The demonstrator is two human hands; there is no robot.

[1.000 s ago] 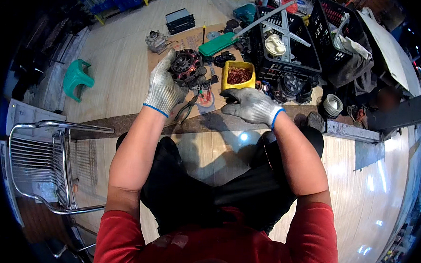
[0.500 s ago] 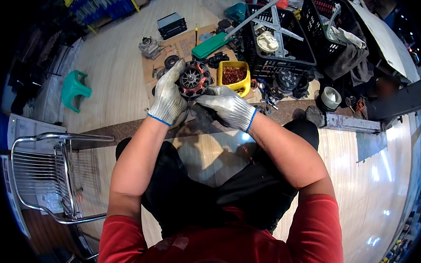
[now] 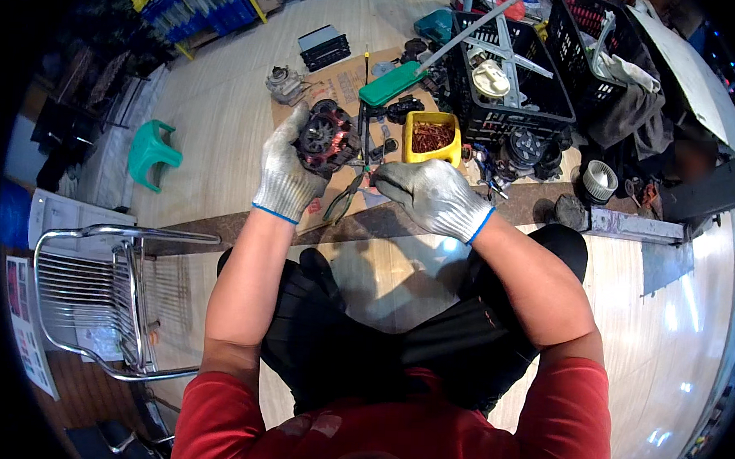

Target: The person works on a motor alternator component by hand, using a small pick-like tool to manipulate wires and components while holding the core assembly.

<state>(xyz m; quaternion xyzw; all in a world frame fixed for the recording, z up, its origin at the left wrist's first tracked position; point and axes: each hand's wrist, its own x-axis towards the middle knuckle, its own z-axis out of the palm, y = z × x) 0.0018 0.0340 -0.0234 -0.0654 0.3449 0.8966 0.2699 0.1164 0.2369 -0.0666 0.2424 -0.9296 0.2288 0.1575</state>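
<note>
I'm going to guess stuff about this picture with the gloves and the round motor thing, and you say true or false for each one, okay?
1. The left hand holds the round motor part. True.
2. Both hands are bare. False: the left hand and the right hand wear light knit gloves with blue cuffs.
3. The yellow tub holds reddish-brown bits. True.
4. The small green stool stands on the person's right. False: it stands to their left, on the wooden floor.
5. The black crate is beyond the yellow tub, farther from the person. True.
6. The person wears blue sleeves. False: the sleeves are red.
</note>
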